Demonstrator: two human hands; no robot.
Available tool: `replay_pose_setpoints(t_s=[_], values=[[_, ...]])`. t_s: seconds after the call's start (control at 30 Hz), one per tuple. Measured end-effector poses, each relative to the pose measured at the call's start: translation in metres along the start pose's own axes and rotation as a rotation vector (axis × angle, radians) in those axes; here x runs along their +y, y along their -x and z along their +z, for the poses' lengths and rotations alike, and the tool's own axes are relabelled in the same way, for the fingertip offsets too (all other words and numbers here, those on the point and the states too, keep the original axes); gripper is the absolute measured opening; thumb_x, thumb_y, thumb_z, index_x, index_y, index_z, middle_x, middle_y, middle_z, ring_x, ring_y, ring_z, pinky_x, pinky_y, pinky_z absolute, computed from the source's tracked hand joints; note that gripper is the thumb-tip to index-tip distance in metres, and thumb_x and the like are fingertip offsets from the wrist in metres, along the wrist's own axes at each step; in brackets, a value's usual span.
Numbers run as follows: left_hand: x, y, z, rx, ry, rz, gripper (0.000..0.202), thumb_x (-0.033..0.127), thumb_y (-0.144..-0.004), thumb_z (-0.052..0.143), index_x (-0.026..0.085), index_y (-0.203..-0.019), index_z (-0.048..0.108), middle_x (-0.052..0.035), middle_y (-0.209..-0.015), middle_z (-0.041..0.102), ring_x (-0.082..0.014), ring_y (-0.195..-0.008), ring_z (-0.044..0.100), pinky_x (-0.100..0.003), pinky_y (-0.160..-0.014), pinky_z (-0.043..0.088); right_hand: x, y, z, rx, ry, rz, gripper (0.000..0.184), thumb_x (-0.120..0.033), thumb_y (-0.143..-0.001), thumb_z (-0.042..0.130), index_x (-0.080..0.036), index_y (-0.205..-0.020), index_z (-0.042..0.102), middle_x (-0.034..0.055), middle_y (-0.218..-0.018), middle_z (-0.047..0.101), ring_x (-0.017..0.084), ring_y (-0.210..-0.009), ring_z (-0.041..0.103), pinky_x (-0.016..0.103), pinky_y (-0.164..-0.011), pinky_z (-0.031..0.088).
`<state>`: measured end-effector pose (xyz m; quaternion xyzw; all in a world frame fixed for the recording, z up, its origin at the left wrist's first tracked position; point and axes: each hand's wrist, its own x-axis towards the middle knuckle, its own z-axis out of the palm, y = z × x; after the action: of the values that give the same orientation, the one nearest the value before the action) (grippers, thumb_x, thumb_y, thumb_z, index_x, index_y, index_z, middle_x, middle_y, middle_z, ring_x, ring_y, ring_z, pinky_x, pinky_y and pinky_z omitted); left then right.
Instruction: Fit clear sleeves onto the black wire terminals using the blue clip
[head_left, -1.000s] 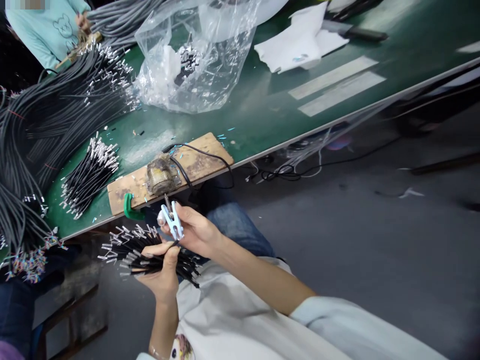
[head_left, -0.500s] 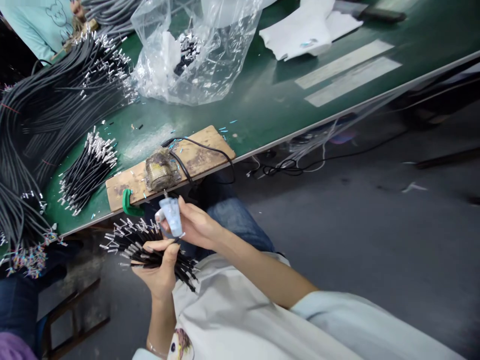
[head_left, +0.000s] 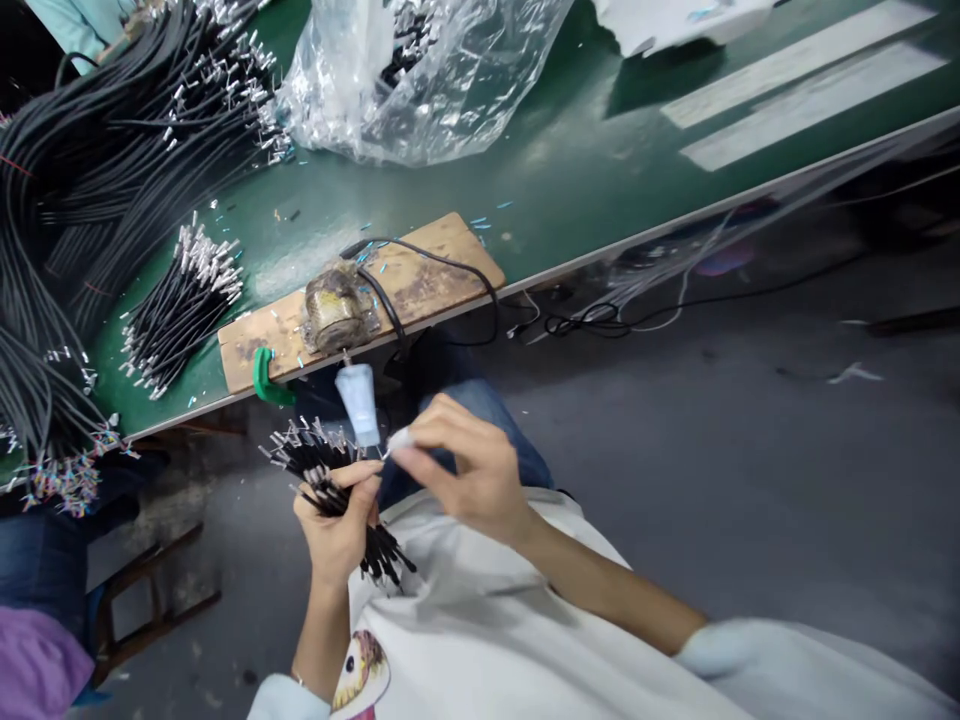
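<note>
My left hand (head_left: pixel 334 525) is closed around a bundle of short black cables (head_left: pixel 386 555) with stripped, silvery ends fanning out at upper left. Between its thumb and forefinger, one cable end points toward my right hand (head_left: pixel 472 470). That hand is closed in a pinch at the thin wire end (head_left: pixel 383 455); something white covers a fingertip. Just above the wires, a pale blue tapered cone (head_left: pixel 358 402) hangs from the shaft of a small tape-wrapped motor (head_left: pixel 334 310). The motor sits on a wooden board (head_left: pixel 431 275) at the table edge.
A green clamp (head_left: pixel 268 378) grips the board's left end. On the green table (head_left: pixel 570 215) lie another cable bundle (head_left: pixel 184 305), long black cables (head_left: pixel 112 170), a clear plastic bag (head_left: pixel 450 120) and blue wire scraps. Another person's sleeve (head_left: pixel 79 25) shows at upper left.
My right hand has moved off the cone, rightward, and now pinches at the wire end. The cone is now uncovered. My left hand still holds the bundle, and the view has shifted.
</note>
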<state>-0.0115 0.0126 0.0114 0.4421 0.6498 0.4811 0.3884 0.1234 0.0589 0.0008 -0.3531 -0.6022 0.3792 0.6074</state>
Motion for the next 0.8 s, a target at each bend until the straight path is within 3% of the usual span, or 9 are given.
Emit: replay_pose_setpoints(t_s=[0.07, 0.17, 0.3, 0.5, 0.63, 0.8], values=[[0.002, 0.000, 0.000, -0.084, -0.039, -0.019, 0.013, 0.026, -0.066, 0.067, 0.015, -0.061, 0.072, 0.0006, -0.043, 0.056, -0.0118, -0.043, 0.054, -0.024, -0.051, 0.048, -0.009, 0.001, 0.002, -0.133, 0.205, -0.152, 0.004, -0.016, -0.079, 0.062, -0.013, -0.077, 0.064, 0.0066, -0.073, 0.057, 0.017, -0.068, 0.046, 0.033, -0.063, 0.038], [0.003, 0.001, 0.001, -0.171, -0.087, -0.052, 0.013, 0.020, -0.062, 0.068, 0.013, -0.051, 0.067, -0.0013, -0.053, 0.061, -0.0145, -0.057, 0.059, -0.025, -0.061, 0.049, -0.014, 0.000, 0.006, -0.278, 0.275, -0.139, 0.008, -0.017, -0.078, 0.064, -0.011, -0.073, 0.065, 0.0085, -0.075, 0.056, 0.019, -0.072, 0.045, 0.034, -0.063, 0.039], [-0.001, 0.003, 0.001, -0.141, -0.122, -0.115, 0.018, 0.017, -0.062, 0.066, 0.011, -0.046, 0.061, 0.0018, -0.046, 0.053, -0.0099, -0.046, 0.050, -0.020, -0.047, 0.042, -0.010, -0.001, 0.006, -0.227, 0.158, -0.055, 0.016, -0.014, -0.081, 0.061, -0.011, -0.065, 0.062, 0.0057, -0.067, 0.054, 0.017, -0.069, 0.045, 0.033, -0.063, 0.040], [0.002, 0.002, 0.003, -0.030, -0.090, -0.159, 0.010, 0.020, -0.059, 0.070, 0.012, -0.066, 0.071, -0.0016, -0.059, 0.066, -0.0124, -0.055, 0.059, -0.021, -0.055, 0.049, -0.001, 0.001, 0.010, -0.115, 0.057, 0.000, 0.021, -0.012, -0.082, 0.056, -0.014, -0.060, 0.056, 0.0027, -0.062, 0.053, 0.014, -0.062, 0.047, 0.029, -0.058, 0.040], [0.007, 0.003, 0.008, 0.044, 0.030, -0.232, 0.008, 0.021, -0.062, 0.067, 0.014, -0.063, 0.069, 0.0041, -0.038, 0.051, -0.0070, -0.034, 0.046, -0.018, -0.038, 0.040, 0.008, 0.002, 0.014, 0.031, 0.145, 0.020, 0.024, -0.011, -0.081, 0.053, -0.016, -0.058, 0.050, 0.0015, -0.061, 0.049, 0.014, -0.063, 0.046, 0.029, -0.060, 0.040], [0.006, 0.007, 0.008, -0.011, 0.165, -0.299, 0.006, 0.021, -0.061, 0.067, 0.015, -0.061, 0.068, 0.0038, -0.036, 0.050, -0.0079, -0.031, 0.046, -0.019, -0.035, 0.038, 0.019, 0.004, 0.015, -0.102, -0.033, 0.158, 0.015, -0.018, -0.086, 0.047, -0.017, -0.074, 0.057, 0.0016, -0.066, 0.053, 0.012, -0.059, 0.049, 0.024, -0.053, 0.041]])
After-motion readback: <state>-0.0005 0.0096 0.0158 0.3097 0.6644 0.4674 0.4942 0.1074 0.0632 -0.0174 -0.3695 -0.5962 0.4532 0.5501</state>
